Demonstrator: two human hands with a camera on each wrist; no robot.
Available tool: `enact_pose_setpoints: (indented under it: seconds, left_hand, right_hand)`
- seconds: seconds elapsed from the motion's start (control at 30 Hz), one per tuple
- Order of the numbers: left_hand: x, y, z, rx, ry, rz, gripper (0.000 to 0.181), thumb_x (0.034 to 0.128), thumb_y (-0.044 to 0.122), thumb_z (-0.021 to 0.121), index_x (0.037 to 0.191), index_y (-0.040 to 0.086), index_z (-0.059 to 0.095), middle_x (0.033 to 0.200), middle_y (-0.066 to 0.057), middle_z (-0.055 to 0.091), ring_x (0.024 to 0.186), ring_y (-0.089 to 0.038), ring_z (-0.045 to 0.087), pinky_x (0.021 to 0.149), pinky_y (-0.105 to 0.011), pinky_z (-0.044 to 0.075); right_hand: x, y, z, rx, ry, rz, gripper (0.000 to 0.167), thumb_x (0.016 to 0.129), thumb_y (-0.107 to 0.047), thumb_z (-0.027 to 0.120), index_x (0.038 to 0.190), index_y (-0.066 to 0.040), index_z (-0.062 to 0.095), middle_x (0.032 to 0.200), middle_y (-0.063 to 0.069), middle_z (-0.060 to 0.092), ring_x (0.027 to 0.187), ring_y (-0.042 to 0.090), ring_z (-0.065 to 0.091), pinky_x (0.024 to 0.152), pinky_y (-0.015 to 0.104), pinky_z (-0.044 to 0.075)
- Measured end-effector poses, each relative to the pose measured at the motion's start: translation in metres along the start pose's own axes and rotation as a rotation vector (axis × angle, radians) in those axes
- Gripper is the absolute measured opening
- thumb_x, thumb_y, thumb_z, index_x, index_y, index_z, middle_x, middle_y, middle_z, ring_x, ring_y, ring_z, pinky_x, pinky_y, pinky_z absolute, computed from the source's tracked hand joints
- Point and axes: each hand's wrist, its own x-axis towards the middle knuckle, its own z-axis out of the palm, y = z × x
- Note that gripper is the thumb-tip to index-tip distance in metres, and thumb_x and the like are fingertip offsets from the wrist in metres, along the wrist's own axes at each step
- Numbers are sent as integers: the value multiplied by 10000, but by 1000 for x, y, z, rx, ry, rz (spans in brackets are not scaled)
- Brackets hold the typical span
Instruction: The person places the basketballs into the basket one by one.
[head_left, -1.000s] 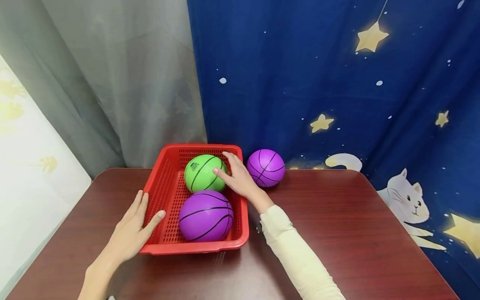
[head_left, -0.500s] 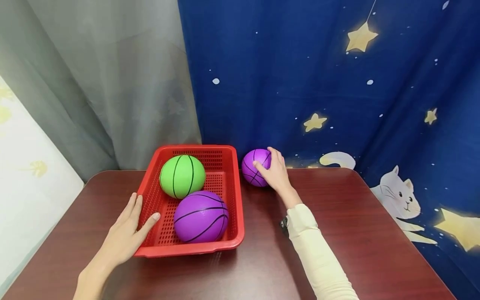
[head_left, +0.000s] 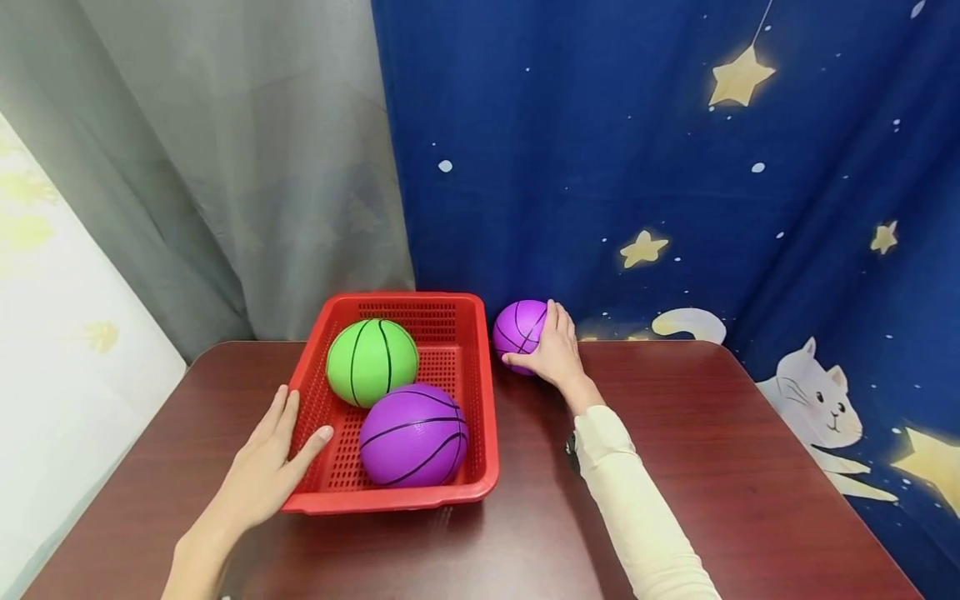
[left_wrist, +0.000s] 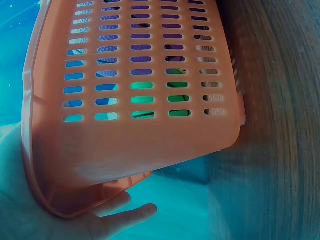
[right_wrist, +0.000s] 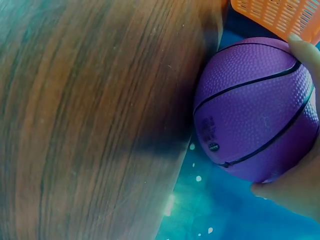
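Note:
A red plastic basket (head_left: 491, 433) with slotted walls stands on the table. Inside it, a green basketball (head_left: 372, 363) lies behind a larger purple basketball (head_left: 413, 435). My left hand (head_left: 258, 467) rests over the basket's left rim, fingers straight along the outside and thumb extended over the inside. The left wrist view shows my left hand (left_wrist: 60, 222) against the rim, below the slotted wall. At the table's back edge, right of the basket, my right hand (head_left: 555, 350) grips a smaller purple basketball (head_left: 517, 332). In the right wrist view, thumb and fingers span this smaller purple basketball (right_wrist: 250, 110).
The brown wooden table (head_left: 675, 467) reaches to a blue curtain (head_left: 525, 167) with stars and a cat printed on it. A grey curtain (head_left: 300, 167) hangs behind the basket, and a pale wall (head_left: 60, 350) is at left.
My right hand has left the green basketball and moved right onto the smaller purple basketball. The green basketball has shifted left inside the basket. My left hand has stayed at the rim.

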Motion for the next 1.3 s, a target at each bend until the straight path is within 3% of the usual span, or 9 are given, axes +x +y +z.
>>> enact_pose_setpoints:
  seconds: [0.17,0.4,0.9,1.3]
  left_hand:
    - [1,2,-2,0,8,6,811,944,463,468,1457,-63,124,1527,-220,17,1363,-426,103,986,-643,213]
    - [-2,1,1,-3,3,-4,815,943,467,468,1456,-66,125,1525,-223,22,1366,-421,100,992,-637,213]
    - [-4,0,0,5,2,-6,817,943,466,469,1457,-64,120,1525,-224,21,1361,-430,110,993,-632,217]
    - [-4,0,1,-1,-6,10,808,947,451,470,1458,-63,111,1524,-230,10,1365,-428,90,997,-635,201]
  right_hand:
    - [-2,3,-2,36,34,14,1255,542,-476,865,1445,23,150,1449,211,213,1305,390,235,1034,497,299]
    - [-6,8,-1,49,9,54,1214,586,-476,842,1440,20,135,1426,214,224,1251,408,278,1002,503,339]
    - [-10,13,2,71,46,24,1165,605,-459,838,1427,38,177,1411,228,253,1248,415,286,1003,505,334]
    - [-14,16,0,163,117,134,1121,623,-427,838,1445,-9,201,1444,180,263,1269,370,298,1010,513,321]
